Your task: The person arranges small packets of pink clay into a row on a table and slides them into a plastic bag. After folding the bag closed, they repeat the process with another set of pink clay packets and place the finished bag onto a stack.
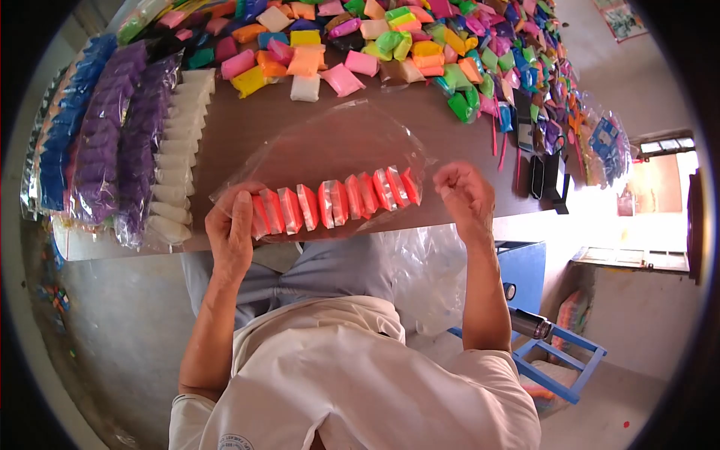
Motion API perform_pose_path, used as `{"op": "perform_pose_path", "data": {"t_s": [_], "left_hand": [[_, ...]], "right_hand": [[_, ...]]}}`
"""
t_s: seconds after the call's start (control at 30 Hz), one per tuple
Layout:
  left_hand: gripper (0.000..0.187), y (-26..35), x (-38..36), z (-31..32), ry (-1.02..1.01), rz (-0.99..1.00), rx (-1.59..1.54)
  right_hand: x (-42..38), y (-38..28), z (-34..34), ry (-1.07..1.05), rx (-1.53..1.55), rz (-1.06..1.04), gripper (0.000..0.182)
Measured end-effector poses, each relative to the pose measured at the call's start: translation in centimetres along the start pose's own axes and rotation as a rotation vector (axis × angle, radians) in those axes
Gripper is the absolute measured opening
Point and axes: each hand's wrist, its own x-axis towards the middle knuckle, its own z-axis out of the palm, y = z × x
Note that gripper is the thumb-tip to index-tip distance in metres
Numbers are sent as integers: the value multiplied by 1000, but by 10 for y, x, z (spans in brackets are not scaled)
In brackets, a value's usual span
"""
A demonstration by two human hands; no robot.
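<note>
A row of coral-red packets [334, 204] stands side by side inside a clear plastic bag [330, 146], near the table's front edge. My left hand [231, 227] grips the left end of the bag, its thumb on top beside the first packet. Past the right end of the row, my right hand [466, 196] is raised with fingers loosely curled and somewhat apart. Nothing shows in it, and the bag's loose film comes close to its fingertips. Whether the film touches them I cannot make out.
Loose packets of many colours [390, 41] are heaped along the table's far side and right. Bagged rows of purple packets [112, 127] and white packets [180, 142] lie at left. A black object [551, 176] sits by the right edge; a blue stool [562, 360] stands below.
</note>
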Motion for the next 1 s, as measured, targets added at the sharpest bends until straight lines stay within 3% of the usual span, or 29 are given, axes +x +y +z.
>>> {"op": "perform_pose_path", "data": {"t_s": [0.07, 0.17, 0.2, 0.23, 0.33, 0.43, 0.57, 0.63, 0.83, 1.0], "left_hand": [[30, -1, 1, -1, -2, 8, 17], [30, 0, 1, 0, -2, 14, 18], [30, 1, 1, 0, -5, 12, 3], [30, 1, 1, -1, -9, 13, 4], [31, 1, 2, -2, -11, 44, 46], [31, 3, 1, -2, -31, 33, 62], [32, 0, 1, -2, -9, 44, 36], [32, 0, 1, -2, -13, 43, 11], [33, 0, 0, -4, -23, 20, 40], [32, -1, 1, -2, -7, 42, 46]], "right_hand": [[-9, 1, -7, -13, -249, -66, 15], [-21, -22, 7, -139, -333, -198, 4], [-24, -21, 8, -219, -335, -226, 15], [-28, -22, 12, -215, -335, -225, 15], [-32, -27, 31, -231, -667, -328, 44], [-30, -15, 40, -170, -858, -419, 45], [-40, -4, 44, -58, -618, -407, 40], [-47, -4, 43, -3, -554, -355, 23], [-41, 5, 45, 16, -770, -475, 31], [-38, 0, 50, -47, -770, -531, 35]]}}
